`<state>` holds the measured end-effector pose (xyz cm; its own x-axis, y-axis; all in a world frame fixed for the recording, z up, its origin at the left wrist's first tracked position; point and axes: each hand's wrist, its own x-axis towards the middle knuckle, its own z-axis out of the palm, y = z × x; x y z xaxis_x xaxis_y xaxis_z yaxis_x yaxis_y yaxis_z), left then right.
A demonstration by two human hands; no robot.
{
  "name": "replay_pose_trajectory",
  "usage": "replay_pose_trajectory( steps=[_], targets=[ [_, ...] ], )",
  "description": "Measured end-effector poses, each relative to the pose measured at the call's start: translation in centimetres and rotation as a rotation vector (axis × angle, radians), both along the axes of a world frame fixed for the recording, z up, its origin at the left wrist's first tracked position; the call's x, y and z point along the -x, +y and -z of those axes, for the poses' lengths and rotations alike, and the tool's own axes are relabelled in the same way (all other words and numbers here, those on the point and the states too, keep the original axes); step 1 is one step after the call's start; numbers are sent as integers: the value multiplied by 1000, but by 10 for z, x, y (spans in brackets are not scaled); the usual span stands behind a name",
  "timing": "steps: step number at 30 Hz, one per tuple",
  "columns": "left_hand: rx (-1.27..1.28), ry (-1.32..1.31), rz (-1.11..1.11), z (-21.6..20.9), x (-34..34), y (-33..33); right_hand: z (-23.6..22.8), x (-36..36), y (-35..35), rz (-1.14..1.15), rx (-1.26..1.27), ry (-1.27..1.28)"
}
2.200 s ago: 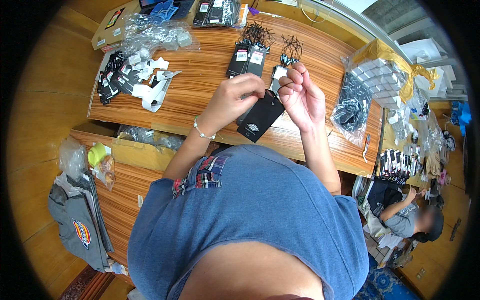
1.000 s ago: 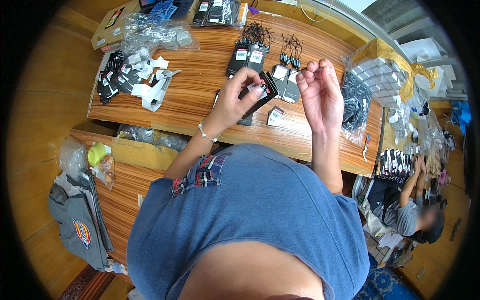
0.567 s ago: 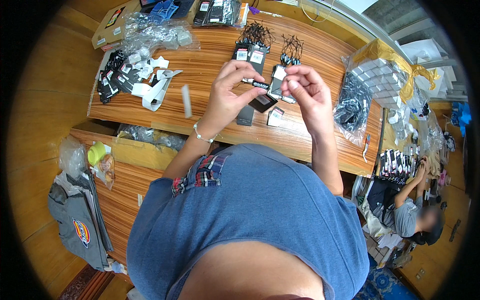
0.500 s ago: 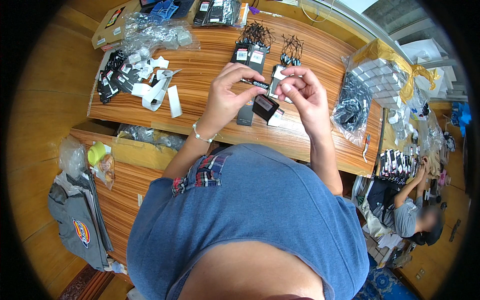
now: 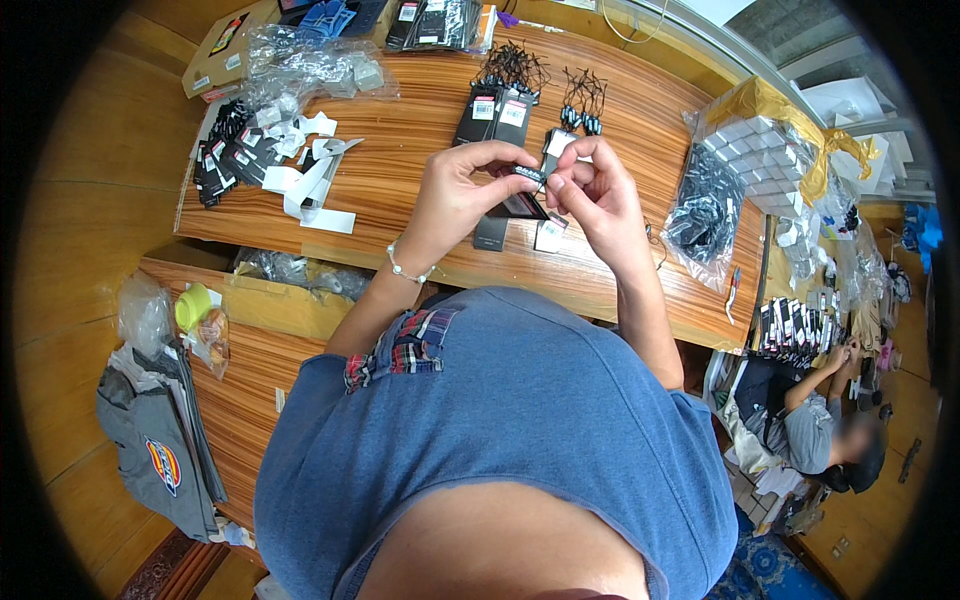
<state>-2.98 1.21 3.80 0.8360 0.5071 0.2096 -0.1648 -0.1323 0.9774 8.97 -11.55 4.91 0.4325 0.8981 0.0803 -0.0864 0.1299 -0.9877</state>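
Observation:
My left hand (image 5: 462, 197) pinches a small black seal (image 5: 528, 173) with light lettering between thumb and forefinger. A dark hang tag (image 5: 518, 208) hangs just below it, seen nearly edge-on. Close against the seal, my right hand (image 5: 602, 203) is closed in a fingertip pinch; what it grips is too small to make out. A thin dark cord (image 5: 655, 240) shows beside the right hand. Under and behind the hands lie a black tag (image 5: 489, 234), a white-labelled tag (image 5: 551, 233) and two stacks of black tags (image 5: 512, 118) with barcode stickers.
Black corded seals (image 5: 512, 70) and a second bunch (image 5: 584, 100) lie beyond the tags. White paper strips (image 5: 328, 220) and black tags (image 5: 225, 168) lie left. At right are a bag of black cords (image 5: 703, 205), white packets (image 5: 755, 150) and a slim tool (image 5: 733, 295). A person (image 5: 815, 425) works nearby.
My right hand has moved left and its fingertips have met the seal. The hanging tag has turned edge-on. A white paper strip at left has shifted, and a cord now shows beside my right hand.

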Motion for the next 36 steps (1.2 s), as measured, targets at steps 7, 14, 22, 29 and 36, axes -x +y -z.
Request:
replay_pose_trajectory(
  steps=[7, 14, 22, 29, 36],
  targets=[
    [59, 58, 43, 3, 1, 4, 2, -1, 1, 1, -7, 36],
    [157, -3, 60, 8, 0, 4, 0, -2, 1, -7, -21, 36],
    [122, -2, 54, 8, 0, 4, 2, -1, -1, 21, -16, 48],
    [145, -21, 72, 8, 1, 3, 4, -2, 0, 5, -29, 46],
    [66, 38, 50, 2, 3, 2, 9, -1, -1, 3, -21, 21]
  ],
)
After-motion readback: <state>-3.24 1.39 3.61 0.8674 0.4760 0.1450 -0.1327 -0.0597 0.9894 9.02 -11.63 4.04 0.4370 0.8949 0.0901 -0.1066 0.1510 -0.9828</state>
